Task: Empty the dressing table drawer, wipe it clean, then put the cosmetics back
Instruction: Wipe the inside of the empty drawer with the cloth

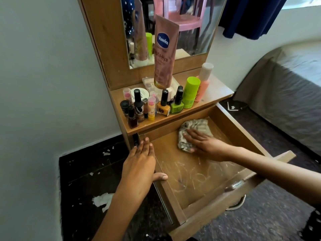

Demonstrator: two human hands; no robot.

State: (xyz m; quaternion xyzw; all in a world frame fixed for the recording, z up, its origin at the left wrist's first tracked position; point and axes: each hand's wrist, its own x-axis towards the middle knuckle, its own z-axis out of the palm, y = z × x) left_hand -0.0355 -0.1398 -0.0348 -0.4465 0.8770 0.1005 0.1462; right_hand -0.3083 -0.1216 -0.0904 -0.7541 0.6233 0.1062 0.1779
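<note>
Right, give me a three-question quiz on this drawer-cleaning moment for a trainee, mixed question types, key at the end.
1. True or false: the drawer still holds cosmetics.
2. Multiple choice: what does the right hand press flat on the drawer floor? A) a sponge B) a striped cloth C) a paper tissue
3. Short answer: where does the left hand rest?

Key:
1. False. Only the cloth and the hand are inside; the bottles and the Vaseline tube stand on the shelf above.
2. B
3. On the drawer's left side wall, thumb hooked over its edge.
</note>
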